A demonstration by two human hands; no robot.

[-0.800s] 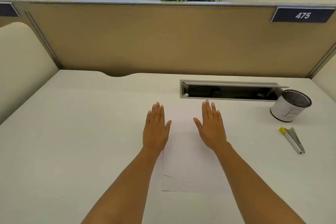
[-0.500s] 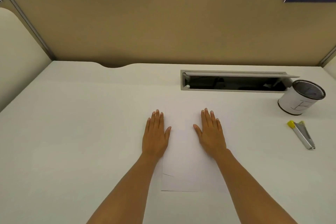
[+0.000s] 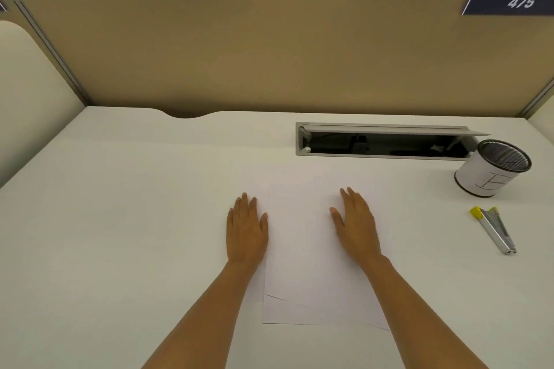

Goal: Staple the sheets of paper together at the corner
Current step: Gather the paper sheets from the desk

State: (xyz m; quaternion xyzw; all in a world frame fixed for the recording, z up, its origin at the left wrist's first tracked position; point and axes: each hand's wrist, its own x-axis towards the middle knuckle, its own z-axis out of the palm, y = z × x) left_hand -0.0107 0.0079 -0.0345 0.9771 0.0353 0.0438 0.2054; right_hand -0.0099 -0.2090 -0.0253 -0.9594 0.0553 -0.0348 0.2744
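A small stack of white paper sheets (image 3: 302, 249) lies on the white desk in front of me, its near corners slightly fanned apart. My left hand (image 3: 246, 229) rests flat, palm down, at the stack's left edge. My right hand (image 3: 355, 223) lies flat on the stack's right part, fingers angled a little to the left. Neither hand holds anything. A silver stapler with a yellow tip (image 3: 493, 229) lies on the desk far to the right, well apart from my right hand.
A white mesh-topped pen cup (image 3: 491, 172) stands at the back right. An open cable tray slot (image 3: 386, 142) is set into the desk behind the paper. A tan partition (image 3: 269, 48) closes off the back.
The camera has tilted slightly. My right hand has shifted a little and turned its fingers leftward; my left hand stays flat at the paper's left edge.
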